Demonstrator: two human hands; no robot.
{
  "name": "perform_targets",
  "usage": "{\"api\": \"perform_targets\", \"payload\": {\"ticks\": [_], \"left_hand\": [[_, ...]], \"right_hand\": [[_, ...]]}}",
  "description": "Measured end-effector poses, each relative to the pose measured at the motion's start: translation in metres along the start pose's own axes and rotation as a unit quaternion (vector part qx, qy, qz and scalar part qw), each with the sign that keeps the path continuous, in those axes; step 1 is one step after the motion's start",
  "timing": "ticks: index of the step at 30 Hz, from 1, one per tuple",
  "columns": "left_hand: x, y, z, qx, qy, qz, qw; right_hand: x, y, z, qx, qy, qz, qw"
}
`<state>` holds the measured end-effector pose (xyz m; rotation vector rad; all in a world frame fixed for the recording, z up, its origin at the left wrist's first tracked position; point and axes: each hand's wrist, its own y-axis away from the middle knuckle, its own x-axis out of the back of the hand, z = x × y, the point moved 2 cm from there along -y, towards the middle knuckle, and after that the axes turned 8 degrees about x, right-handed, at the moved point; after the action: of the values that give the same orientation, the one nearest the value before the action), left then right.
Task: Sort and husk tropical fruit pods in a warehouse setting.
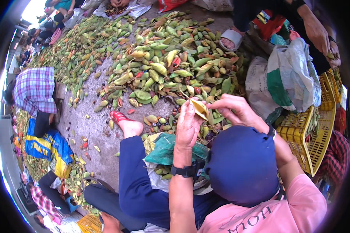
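Observation:
My left hand (188, 126) is raised and pinches a split yellowish seed pod (198, 109), its hollow side showing. The bent fingers of my right hand (234, 110) meet the right edge of the same pod; whether a seed lies between them is hidden. Both wrists wear dark straps. Just beyond my hands spreads a large heap of green and yellow pods (159, 69), some split with red insides. Below my left hand, a green and white sack (165, 149) with pods in it lies by my legs. A dark blue cap (243, 167) covers part of the view.
Dark seeds and loose husks dot the concrete floor (85, 124). A white tub (230, 40) with pinkish contents stands beyond the heap. At right are a white and green sack (286, 79) and yellow crates (319, 128). Other people sit at left and work at upper right.

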<state>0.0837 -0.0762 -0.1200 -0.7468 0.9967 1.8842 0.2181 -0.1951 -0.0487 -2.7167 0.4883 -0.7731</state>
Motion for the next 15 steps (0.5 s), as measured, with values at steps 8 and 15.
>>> {"api": "perform_targets", "payload": {"ticks": [8,15], "left_hand": [[0.031,-0.006,0.001,-0.013,-0.071,0.032,0.997],[0.069,-0.016,-0.044,0.053,-0.242,0.225,0.942]], "right_hand": [[-0.052,-0.001,0.032,0.061,0.221,-0.156,0.961],[-0.088,0.027,0.071,-0.085,-0.057,-0.223,0.970]]}}
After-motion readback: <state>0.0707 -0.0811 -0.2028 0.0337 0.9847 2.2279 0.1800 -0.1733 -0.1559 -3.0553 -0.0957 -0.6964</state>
